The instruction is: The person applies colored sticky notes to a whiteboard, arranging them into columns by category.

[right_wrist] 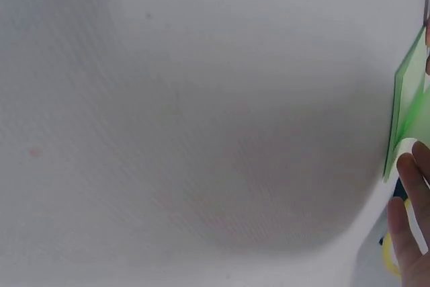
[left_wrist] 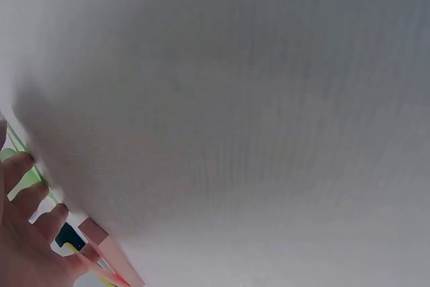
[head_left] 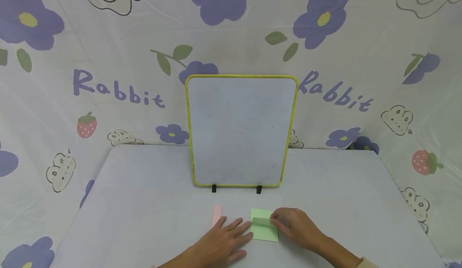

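A green sticky-note pad (head_left: pixel 264 233) lies on the white table, its top sheet raised in a darker fold (head_left: pixel 262 221) across the middle. At the pad's right side my right hand (head_left: pixel 297 227) pinches the edge of that sheet between thumb and fingers. My left hand (head_left: pixel 224 244) lies palm down with fingers spread, its fingertips right at the pad's left edge. Beyond those fingers is a narrow pink pad (head_left: pixel 217 214), its near end hidden by the hand. The left wrist view shows the pink pad's thick side (left_wrist: pixel 121 260) close to the fingers.
Behind the hands stands a whiteboard (head_left: pixel 240 131) with a yellow frame, on two black feet (head_left: pixel 259 189). A patterned cloth (head_left: pixel 245 39) with flowers and rabbits hangs behind the table (head_left: pixel 144 204) and along both sides.
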`<state>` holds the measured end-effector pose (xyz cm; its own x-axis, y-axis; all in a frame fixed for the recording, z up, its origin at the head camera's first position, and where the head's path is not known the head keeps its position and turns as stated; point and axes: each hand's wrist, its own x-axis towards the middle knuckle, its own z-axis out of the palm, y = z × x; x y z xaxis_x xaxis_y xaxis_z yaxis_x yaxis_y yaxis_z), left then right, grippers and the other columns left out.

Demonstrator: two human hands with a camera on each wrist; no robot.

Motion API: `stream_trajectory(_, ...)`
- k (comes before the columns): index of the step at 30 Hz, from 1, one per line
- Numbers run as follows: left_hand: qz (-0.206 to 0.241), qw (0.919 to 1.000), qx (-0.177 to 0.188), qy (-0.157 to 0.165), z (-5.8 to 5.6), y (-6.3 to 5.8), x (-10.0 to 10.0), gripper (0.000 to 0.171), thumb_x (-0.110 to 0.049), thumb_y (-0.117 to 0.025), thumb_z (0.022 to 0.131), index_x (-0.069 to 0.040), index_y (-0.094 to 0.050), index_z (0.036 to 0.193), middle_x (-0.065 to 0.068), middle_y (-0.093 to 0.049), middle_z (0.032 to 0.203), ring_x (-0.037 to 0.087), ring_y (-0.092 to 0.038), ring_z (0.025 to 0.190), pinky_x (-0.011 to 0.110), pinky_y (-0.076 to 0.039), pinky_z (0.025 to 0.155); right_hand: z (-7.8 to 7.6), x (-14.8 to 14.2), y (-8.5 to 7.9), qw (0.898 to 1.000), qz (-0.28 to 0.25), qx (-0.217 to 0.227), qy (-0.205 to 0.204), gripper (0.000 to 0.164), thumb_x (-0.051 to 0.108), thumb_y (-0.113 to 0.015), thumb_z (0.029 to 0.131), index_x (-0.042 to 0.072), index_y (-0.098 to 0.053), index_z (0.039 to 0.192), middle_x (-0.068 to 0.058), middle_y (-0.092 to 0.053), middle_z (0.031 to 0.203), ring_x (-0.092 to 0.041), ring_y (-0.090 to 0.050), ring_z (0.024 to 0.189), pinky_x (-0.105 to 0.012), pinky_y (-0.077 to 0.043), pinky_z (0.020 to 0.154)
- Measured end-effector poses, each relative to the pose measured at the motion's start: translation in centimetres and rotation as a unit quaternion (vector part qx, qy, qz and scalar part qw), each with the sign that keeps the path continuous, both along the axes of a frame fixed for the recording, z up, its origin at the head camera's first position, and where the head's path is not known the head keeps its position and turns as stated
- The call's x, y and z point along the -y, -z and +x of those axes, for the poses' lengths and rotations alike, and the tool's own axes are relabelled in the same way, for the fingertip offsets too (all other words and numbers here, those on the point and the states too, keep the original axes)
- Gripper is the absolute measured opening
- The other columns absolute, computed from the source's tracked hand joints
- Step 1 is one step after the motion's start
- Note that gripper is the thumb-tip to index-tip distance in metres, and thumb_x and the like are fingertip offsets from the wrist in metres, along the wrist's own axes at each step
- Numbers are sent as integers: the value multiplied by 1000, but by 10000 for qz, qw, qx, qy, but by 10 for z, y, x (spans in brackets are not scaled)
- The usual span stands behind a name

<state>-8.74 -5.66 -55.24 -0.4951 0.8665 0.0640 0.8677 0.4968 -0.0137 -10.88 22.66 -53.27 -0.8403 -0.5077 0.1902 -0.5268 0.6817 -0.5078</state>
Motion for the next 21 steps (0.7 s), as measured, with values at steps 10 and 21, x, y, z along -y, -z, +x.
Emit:
stream_trajectory(10, 88, 9995, 300, 89, -5, -4, -3, 48, -46, -39, 106, -20, -54, 143, -1, -47, 152, 20, -46, 138, 50, -43, 103, -9, -2, -6, 9994, -205, 143, 246, 4, 14, -70, 92, 16, -73, 91, 15, -68, 79, 6, -51, 63, -19, -46, 56)
stream_trajectory(21, 222, 9980, 587, 106, -6, -8, -4, 46, -44, -44, 105, -18, -57, 140, 0, -50, 149, 21, -46, 137, 48, -43, 103, -18, 0, -18, 9925, -653, 942, 433, 7, 8, -65, 95, 8, -72, 95, 8, -68, 73, -5, -62, 59, -23, -48, 51)
